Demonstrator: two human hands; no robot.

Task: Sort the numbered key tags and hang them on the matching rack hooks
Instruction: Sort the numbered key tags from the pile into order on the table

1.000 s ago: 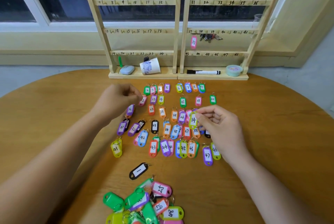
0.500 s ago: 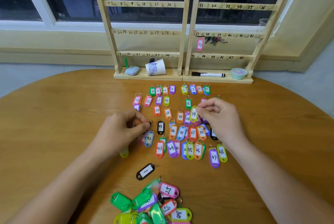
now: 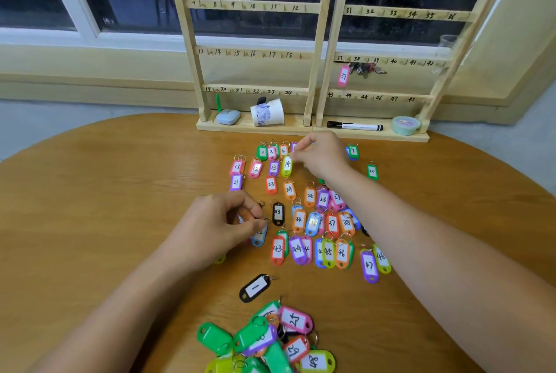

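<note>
Several coloured numbered key tags lie in rows on the round wooden table (image 3: 90,222). My right hand (image 3: 322,154) pinches the yellow-green tag 14 (image 3: 287,165) by its ring, beside the purple tag 13 (image 3: 273,168). My left hand (image 3: 215,226) has its fingers curled over tags at the left end of the 30s row and pinches a small key ring there; the blue tag 42 (image 3: 259,237) pokes out below it. The wooden rack (image 3: 319,51) with numbered hooks stands at the table's far edge, a pink tag 37 (image 3: 343,75) hanging on it.
A loose pile of unsorted tags (image 3: 270,342) lies at the near edge, with the black tag 1 (image 3: 255,288) just beyond it. On the rack's base sit a paper cup (image 3: 267,113), a black marker (image 3: 355,126), a small blue case (image 3: 228,117) and a green tub (image 3: 405,125).
My right hand carried tag 14 away from the middle rows up to the second row beside tag 13. My left hand moved down from the tags at the upper left to the 30s row.
</note>
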